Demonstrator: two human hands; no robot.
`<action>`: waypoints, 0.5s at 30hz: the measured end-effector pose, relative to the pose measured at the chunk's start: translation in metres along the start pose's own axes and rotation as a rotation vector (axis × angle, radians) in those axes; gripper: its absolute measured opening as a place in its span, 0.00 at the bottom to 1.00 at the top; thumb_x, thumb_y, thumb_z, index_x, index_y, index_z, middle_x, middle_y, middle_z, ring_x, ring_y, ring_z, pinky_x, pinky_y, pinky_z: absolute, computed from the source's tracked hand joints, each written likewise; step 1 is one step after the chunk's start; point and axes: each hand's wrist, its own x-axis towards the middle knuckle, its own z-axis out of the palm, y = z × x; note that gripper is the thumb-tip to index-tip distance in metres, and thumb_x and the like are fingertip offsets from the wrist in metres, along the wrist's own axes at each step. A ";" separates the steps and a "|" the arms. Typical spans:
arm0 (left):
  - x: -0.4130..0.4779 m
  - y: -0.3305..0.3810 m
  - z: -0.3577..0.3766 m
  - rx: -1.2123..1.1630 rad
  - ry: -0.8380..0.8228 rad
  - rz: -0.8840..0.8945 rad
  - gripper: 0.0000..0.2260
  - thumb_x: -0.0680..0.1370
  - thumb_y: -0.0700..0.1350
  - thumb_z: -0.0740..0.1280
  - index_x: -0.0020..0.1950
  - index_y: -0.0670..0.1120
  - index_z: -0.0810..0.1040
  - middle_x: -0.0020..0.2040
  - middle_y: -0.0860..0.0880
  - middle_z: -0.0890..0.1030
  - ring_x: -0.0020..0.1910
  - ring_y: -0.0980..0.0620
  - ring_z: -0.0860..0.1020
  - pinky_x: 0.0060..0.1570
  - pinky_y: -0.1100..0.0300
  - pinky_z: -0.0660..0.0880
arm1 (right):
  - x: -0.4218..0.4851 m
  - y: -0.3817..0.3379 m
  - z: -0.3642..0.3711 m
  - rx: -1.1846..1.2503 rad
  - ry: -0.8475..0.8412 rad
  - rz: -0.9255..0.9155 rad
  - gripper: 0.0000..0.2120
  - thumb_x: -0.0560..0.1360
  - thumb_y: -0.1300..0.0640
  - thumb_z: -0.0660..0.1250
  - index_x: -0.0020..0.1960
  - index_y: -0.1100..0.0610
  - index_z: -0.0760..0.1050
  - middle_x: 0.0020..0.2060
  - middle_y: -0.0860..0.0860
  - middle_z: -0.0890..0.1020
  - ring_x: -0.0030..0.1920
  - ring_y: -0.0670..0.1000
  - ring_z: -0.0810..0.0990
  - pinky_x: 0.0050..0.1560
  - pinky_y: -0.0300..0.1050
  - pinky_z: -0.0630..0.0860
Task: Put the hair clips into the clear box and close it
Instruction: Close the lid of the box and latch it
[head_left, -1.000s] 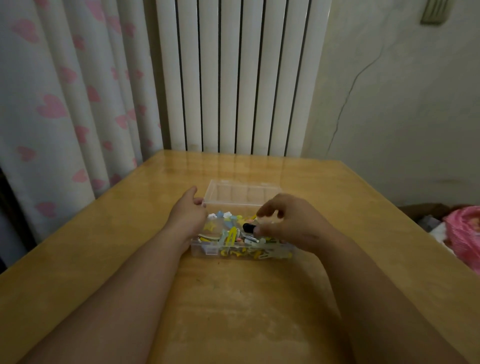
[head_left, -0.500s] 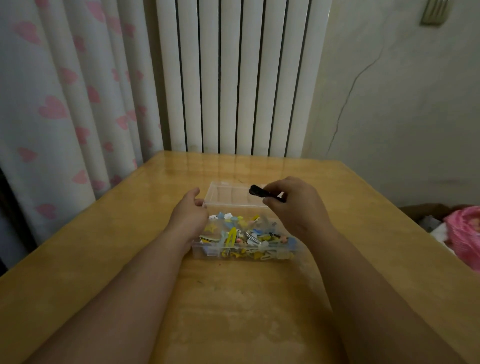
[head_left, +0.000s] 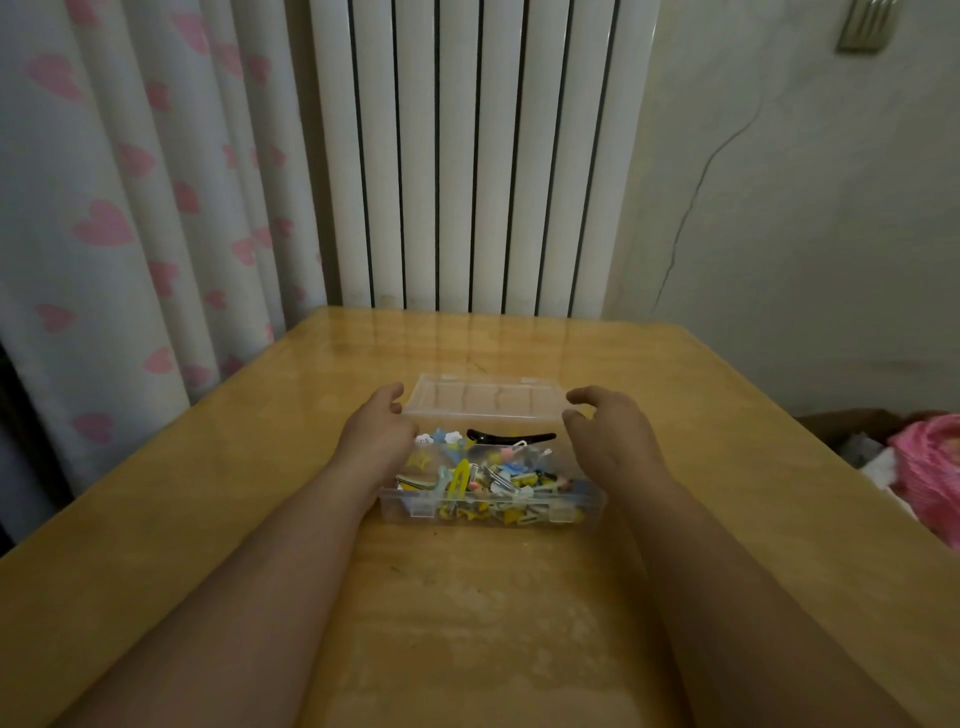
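A clear plastic box stands open on the wooden table, filled with several small coloured hair clips. A long black clip lies across the back of the pile. The box's clear lid tilts back behind it. My left hand rests against the box's left side with its thumb at the lid's left corner. My right hand hovers at the lid's right corner, fingers loosely bent, holding nothing.
The wooden table reaches back to a white radiator. A heart-patterned curtain hangs on the left. A pink bag lies beyond the table's right edge.
My right hand lifted the black clip from the pile, laid it along the back of the box and let go. It now sits at the lid's right corner. My left hand barely moved.
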 end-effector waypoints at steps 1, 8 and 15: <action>-0.001 0.001 0.000 0.022 -0.007 0.003 0.26 0.77 0.36 0.59 0.75 0.50 0.64 0.72 0.47 0.70 0.56 0.49 0.75 0.44 0.59 0.72 | 0.000 -0.001 0.001 0.027 -0.064 0.030 0.19 0.79 0.54 0.59 0.69 0.54 0.71 0.66 0.55 0.74 0.59 0.55 0.76 0.54 0.46 0.72; -0.004 0.000 0.000 0.103 -0.007 0.046 0.20 0.81 0.39 0.55 0.71 0.51 0.71 0.71 0.49 0.71 0.40 0.57 0.74 0.32 0.65 0.68 | 0.007 0.000 0.010 -0.009 -0.202 0.099 0.23 0.77 0.59 0.58 0.72 0.56 0.65 0.63 0.54 0.77 0.27 0.41 0.71 0.25 0.33 0.64; -0.002 -0.003 0.000 -0.051 -0.004 0.118 0.27 0.78 0.33 0.61 0.72 0.56 0.64 0.65 0.51 0.72 0.56 0.53 0.74 0.39 0.63 0.73 | -0.001 0.003 0.009 0.220 -0.066 0.069 0.25 0.80 0.59 0.61 0.74 0.50 0.58 0.68 0.52 0.70 0.55 0.54 0.77 0.50 0.54 0.80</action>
